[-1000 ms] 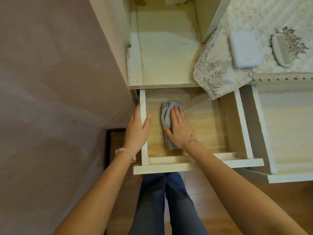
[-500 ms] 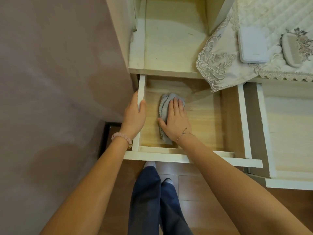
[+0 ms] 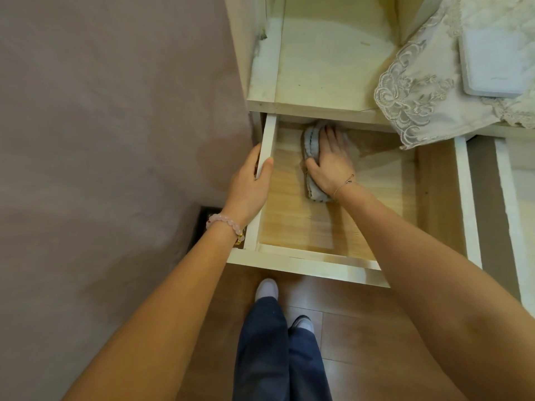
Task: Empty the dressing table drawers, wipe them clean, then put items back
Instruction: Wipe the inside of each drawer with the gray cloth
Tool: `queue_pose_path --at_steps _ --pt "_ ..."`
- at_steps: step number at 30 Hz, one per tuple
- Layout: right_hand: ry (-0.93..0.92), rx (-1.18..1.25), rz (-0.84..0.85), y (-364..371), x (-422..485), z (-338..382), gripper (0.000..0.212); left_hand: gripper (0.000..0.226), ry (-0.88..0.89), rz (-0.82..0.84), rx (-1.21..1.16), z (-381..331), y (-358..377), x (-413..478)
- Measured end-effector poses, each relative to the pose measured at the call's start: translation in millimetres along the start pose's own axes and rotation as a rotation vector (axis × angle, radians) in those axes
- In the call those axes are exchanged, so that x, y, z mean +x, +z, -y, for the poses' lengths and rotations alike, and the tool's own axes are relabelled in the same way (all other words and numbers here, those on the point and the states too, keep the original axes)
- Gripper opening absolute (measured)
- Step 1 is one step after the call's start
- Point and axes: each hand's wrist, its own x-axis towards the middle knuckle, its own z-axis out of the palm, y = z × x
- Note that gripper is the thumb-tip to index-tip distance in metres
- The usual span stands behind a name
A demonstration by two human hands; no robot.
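Pale wood drawer [image 3: 304, 264] stands pulled out below the tabletop [image 3: 318, 59], a lace runner [image 3: 411, 105] draping over its back right corner with a flat white case [image 3: 492, 59] on top. Left hand [image 3: 249, 183] grips the drawer's left wall, thumb inside, fingers outside. Right hand [image 3: 333, 164] lies flat, fingers straight, pressing the grey rag [image 3: 310, 140] onto the drawer floor near the back.

A flat white case [image 3: 495, 53] lies on a lace-edged cloth [image 3: 417, 91].
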Motion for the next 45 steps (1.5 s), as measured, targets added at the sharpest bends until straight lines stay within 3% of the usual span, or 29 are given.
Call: queue_pose_path --at_steps 3,8,11,21,26,33,42,45 --pt "-0.005 0.027 -0.02 -3 1 3 0.066 0.043 -0.001 -0.001 -0.014 0 1 0" --pt "-0.216 -0.074 0.042 4 -11 14 0.067 0.04 0.019 -0.015 -0.031 0 0 -1" --pt "-0.231 -0.125 0.032 4 -11 14 0.063 0.04 0.021 -0.013 -0.018 -1 0 -1" --pt "0.264 -0.181 0.006 -43 -42 -87 0.055 0.041 0.0 0.002 0.008 -4 -1 -3" --pt "0.289 -0.065 -0.105 -36 -59 -89 0.057 0.038 -0.009 -0.02 0.003 -5 0 -3" --pt "0.365 -0.063 -0.101 -31 -51 -74 0.063 0.039 -0.019 -0.025 -0.007 -6 2 -2" --pt "-0.023 -0.003 0.039 9 -8 40 0.063 0.038 -0.007 -0.017 -0.025 -3 0 -4" --pt "-0.05 0.001 0.021 15 -8 55 0.062 0.039 0.001 -0.007 -0.035 -4 -1 -4"
